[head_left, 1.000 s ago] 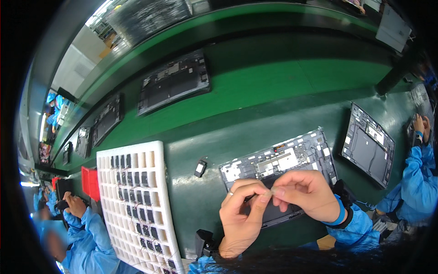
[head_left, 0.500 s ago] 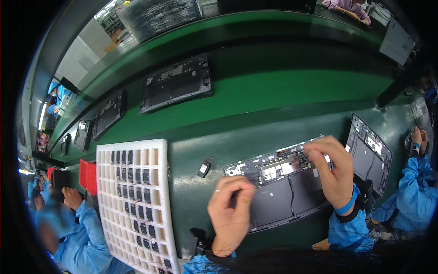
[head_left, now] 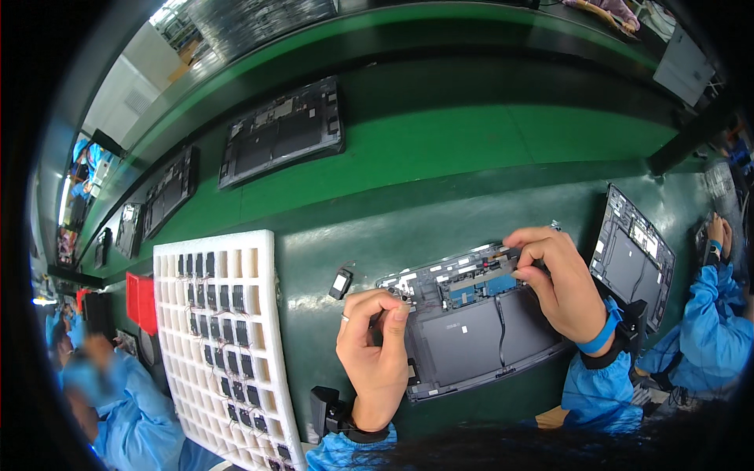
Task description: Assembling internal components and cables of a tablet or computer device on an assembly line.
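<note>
Near the front edge of the desk [head_left: 310, 334] lies an opened laptop base [head_left: 459, 334], its left edge and far right corner partly hidden by the hands. The left hand [head_left: 372, 353] and right hand [head_left: 559, 292] are narrowed to fingertip grips; whether either holds anything, I cannot tell. The white foam tray [head_left: 268, 290] is cut off below.

Blue sleeves [head_left: 603, 396], black wrist straps [head_left: 369, 433], a blue right wristband [head_left: 602, 333] (plus a silvery ring [head_left: 345, 318] on the left).
</note>
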{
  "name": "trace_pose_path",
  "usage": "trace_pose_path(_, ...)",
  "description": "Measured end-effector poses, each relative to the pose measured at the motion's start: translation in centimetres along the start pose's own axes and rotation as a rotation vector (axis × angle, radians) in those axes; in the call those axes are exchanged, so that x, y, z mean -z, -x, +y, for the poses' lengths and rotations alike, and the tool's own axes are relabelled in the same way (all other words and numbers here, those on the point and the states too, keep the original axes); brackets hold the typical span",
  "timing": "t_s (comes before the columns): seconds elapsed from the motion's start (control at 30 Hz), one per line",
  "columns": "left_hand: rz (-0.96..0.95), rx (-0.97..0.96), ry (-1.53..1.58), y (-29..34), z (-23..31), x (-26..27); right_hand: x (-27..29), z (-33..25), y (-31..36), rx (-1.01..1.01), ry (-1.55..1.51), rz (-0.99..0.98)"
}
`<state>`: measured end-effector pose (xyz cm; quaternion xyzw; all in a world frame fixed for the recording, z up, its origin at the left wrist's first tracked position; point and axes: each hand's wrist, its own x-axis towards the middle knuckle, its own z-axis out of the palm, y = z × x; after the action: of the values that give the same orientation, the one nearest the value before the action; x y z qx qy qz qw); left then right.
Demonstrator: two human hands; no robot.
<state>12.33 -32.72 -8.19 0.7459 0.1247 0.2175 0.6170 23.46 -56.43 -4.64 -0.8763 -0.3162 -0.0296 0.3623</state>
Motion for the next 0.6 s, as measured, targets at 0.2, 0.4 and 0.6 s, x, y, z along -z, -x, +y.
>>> trace_pose_path(0.2, -0.017, -0.013, -0.004, 0.1, 0.3, -0.1, -0.3, 0.9, 0.7, -0.124, -0.215, -0.025)
trace_pose_path(0.4, -0.036, -0.086, -0.014, 0.5, 0.2, -0.6, -0.9, -0.1, 0.3, -0.138, -0.187, -0.069)
trace_pose_path(0.6, 0.056, -0.075, 0.097, 1.0, 0.9, -1.4, 0.1, 0.2, 0.9, -0.223, -0.533, -0.101)
